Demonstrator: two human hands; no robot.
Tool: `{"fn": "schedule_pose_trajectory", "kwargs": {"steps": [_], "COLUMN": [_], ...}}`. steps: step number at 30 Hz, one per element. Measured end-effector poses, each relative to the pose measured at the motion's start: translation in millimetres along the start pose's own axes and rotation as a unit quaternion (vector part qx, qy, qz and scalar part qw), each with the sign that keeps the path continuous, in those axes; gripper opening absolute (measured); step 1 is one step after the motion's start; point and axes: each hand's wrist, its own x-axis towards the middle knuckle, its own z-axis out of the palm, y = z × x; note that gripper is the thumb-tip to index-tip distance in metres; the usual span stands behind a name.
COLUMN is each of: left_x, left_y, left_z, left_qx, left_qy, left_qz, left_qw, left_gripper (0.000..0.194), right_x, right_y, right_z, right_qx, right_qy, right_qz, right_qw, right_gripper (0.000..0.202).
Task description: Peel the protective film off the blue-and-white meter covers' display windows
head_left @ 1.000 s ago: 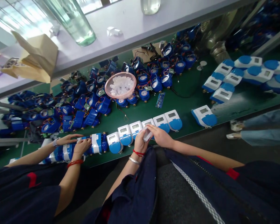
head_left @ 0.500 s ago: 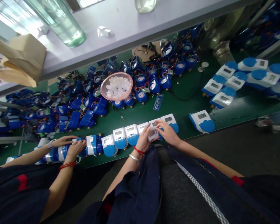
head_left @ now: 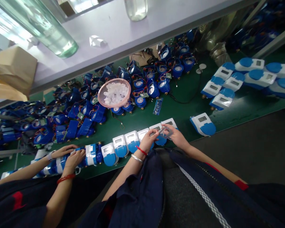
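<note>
A small grey, frame-like piece, slightly blurred, is between my two hands above a row of white and blue water meters. My right hand has thumb and fingers closed on it. My left hand pinches at its left end, with the fingertips together. Beneath my hands, one meter shows its blue lid, and a neighbour stands just behind my right fingers. More meters of the row extend to the left. Apart on the right lies a single water meter.
A co-worker's hands handle blue and white meters at left. Behind the row stand a pink bowl of clear plastic pieces and many open blue meters. Finished-looking meters cluster at right. A shelf with bottles overhangs the bench.
My hands have lifted the piece off the meter under them and tilted it; that meter's blue lid now shows. The view has shifted slightly. The co-worker's hands stay in about the same place.
</note>
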Motion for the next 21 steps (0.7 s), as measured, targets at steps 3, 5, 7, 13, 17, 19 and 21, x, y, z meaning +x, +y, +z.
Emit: {"fn": "schedule_pose_trajectory", "kwargs": {"steps": [3, 5, 7, 13, 17, 19, 21], "left_x": [3, 7, 11, 13, 15, 17, 19], "left_y": [-1, -1, -1, -2, -8, -10, -12], "left_z": [1.7, -0.9, -10.3, -53.5, -53.2, -47.2, -42.8], "left_qx": [0.058, 0.089, 0.130, 0.225, 0.233, 0.236, 0.237], "left_qy": [-0.033, -0.017, 0.032, 0.107, 0.077, 0.058, 0.045], "left_qz": [-0.003, 0.006, 0.017, -0.041, -0.083, -0.094, -0.097], "left_qw": [0.998, 0.996, 0.991, 0.968, 0.966, 0.965, 0.965], "left_gripper": [0.030, 0.030, 0.027, 0.019, 0.022, 0.024, 0.025], "right_x": [-1, -4, -11, -60, -53, -33, -10], "right_y": [3, 9, 22, 90, 85, 67, 50], "right_z": [-2, -5, -17, -91, -77, -49, -24], "right_qx": [0.013, 0.020, 0.002, -0.324, -0.317, -0.181, -0.062], "right_qy": [-0.015, 0.004, 0.042, -0.078, -0.095, -0.075, -0.081], "right_qz": [0.013, 0.031, 0.059, 0.230, 0.183, 0.143, 0.148], "right_qw": [1.000, 0.999, 0.997, 0.914, 0.926, 0.970, 0.984], "right_gripper": [0.030, 0.032, 0.034, 0.013, 0.022, 0.034, 0.035]}}
